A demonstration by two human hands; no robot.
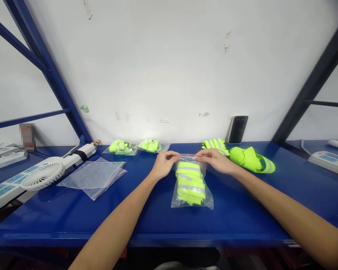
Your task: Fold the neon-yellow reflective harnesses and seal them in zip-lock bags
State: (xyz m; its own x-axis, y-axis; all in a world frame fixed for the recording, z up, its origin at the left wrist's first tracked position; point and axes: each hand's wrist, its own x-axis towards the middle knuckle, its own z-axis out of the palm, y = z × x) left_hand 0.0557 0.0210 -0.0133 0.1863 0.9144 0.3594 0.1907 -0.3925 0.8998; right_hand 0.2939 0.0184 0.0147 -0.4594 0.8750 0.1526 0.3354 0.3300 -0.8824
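Observation:
A clear zip bag (210, 200) with a red strip along its top edge lies in front of me on the blue table. Inside it is a folded neon-yellow reflective vest (190, 183) with silver bands. My left hand (165, 164) pinches the bag's top edge at its left corner. At the right corner of the same edge, my right hand (215, 159) pinches with thumb and fingers. The bag's opening is stretched between the two hands, its lower end towards me.
Two bagged vests (121, 147) lie by the wall. Flat plastic bags (97, 174), a white fan (43, 176) and a power strip (9, 185) are at left. Right of my hands are loose yellow vests (246, 157) and a dark-screened device (238, 129). Blue frame posts (55, 82) flank the table.

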